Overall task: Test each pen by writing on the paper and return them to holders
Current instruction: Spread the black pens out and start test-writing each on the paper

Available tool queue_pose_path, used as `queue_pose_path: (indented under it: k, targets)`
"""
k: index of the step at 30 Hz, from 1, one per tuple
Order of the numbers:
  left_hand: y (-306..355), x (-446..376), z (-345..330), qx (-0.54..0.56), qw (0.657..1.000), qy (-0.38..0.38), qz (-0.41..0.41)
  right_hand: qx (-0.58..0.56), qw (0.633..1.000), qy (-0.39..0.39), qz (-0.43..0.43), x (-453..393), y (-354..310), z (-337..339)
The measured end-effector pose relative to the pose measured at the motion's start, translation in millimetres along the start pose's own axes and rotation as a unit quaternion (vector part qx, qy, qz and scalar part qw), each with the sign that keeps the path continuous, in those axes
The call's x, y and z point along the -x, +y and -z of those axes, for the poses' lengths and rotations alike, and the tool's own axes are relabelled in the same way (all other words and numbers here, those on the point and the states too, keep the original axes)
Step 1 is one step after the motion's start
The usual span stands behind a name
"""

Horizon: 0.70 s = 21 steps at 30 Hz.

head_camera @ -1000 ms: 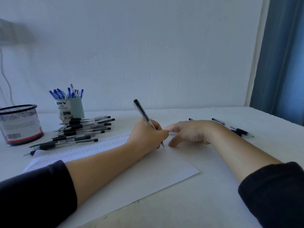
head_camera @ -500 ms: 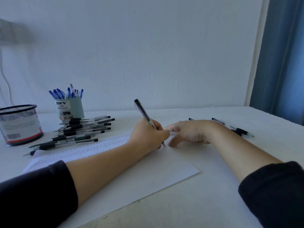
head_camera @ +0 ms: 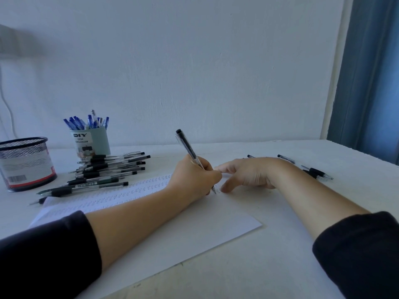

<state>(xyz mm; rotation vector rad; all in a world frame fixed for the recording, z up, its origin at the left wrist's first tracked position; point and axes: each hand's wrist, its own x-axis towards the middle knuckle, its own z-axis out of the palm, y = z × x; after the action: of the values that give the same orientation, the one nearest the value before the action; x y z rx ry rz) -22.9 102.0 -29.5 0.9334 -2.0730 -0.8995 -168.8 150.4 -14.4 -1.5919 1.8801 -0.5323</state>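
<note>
Black-capped pen (head_camera: 187, 147) pinched in left hand (head_camera: 194, 178); right hand (head_camera: 248, 173) flat, empty, steadying paper (head_camera: 172, 229). Light, short strokes beside existing rows.

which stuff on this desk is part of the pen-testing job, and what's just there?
Part of the job:
- pen in the left hand, tip on the paper
- right hand steadying the paper
- pile of black pens
- loose pens on the right
- mesh holder
- teal holder of blue pens

Just there:
- curtain
- cable
</note>
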Motion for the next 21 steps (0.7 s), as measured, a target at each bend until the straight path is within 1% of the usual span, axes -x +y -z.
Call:
queue_pose_path:
  k: [2,3,5,7,9,14,17,21]
  targets:
    - [0.6,0.0,0.6,0.006,1.000,0.001,0.006,-0.002,1.000,-0.001,0.000,0.8,-0.8,0.0]
    - [1.1,-0.2,1.6,0.028,1.000,0.003,0.013,-0.005,1.000,-0.003,0.000,1.5,-1.2,-0.2]
    - [2.5,-1.2,5.9,0.124,0.991,0.015,0.042,-0.009,1.000,-0.001,0.001,2.8,-1.9,-0.5]
    - [5.0,-1.9,13.7,0.236,0.969,0.026,0.075,-0.011,1.000,0.007,-0.005,2.2,-1.4,0.1]
    - [7.2,-3.0,22.3,0.291,0.952,0.033,0.091,-0.016,1.000,0.006,-0.012,1.6,-0.7,0.6]
    - [7.2,-13.1,41.1,0.284,0.951,0.089,0.087,0.005,1.000,-0.021,-0.008,1.0,0.1,2.2]
    - [4.9,-16.6,46.8,0.274,0.953,0.101,0.083,0.011,0.999,-0.026,-0.014,0.7,1.1,2.4]
    - [4.7,-16.6,49.1,0.302,0.944,0.101,0.079,0.009,1.000,-0.025,-0.009,0.4,2.6,2.0]
